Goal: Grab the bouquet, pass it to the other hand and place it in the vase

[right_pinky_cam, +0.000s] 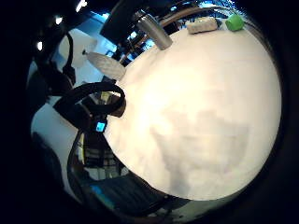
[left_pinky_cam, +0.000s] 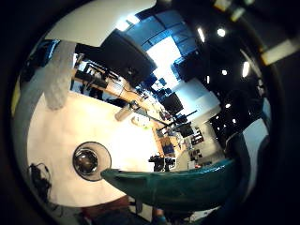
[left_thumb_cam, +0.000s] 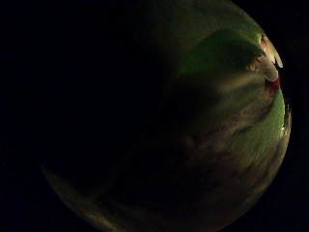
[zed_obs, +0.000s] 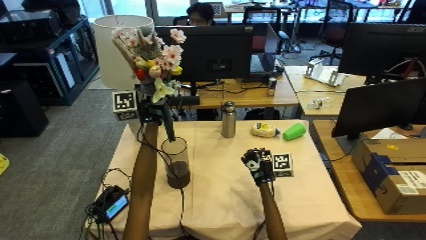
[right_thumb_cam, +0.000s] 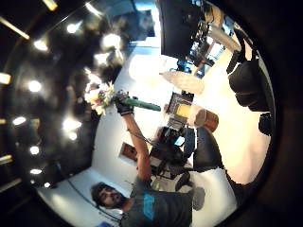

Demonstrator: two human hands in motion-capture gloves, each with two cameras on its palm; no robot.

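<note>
Above vase (zed_obs: 176,162): left hand (zed_obs: 152,109) grips bouquet (zed_obs: 150,60); vase without flowers; right hand (zed_obs: 257,165) loosely curled, idle.

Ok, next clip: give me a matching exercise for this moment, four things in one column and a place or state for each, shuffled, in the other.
Things:
1. bouquet
2. vase
3. right hand
4. green cup

Places or states:
A. stands on the table with nothing in it
B. lies on its side near the table's far edge
C. held up in the air, above the vase, by the left hand
D. hovers over the tablecloth, holding nothing

Pairs: 1-C, 2-A, 3-D, 4-B
</note>
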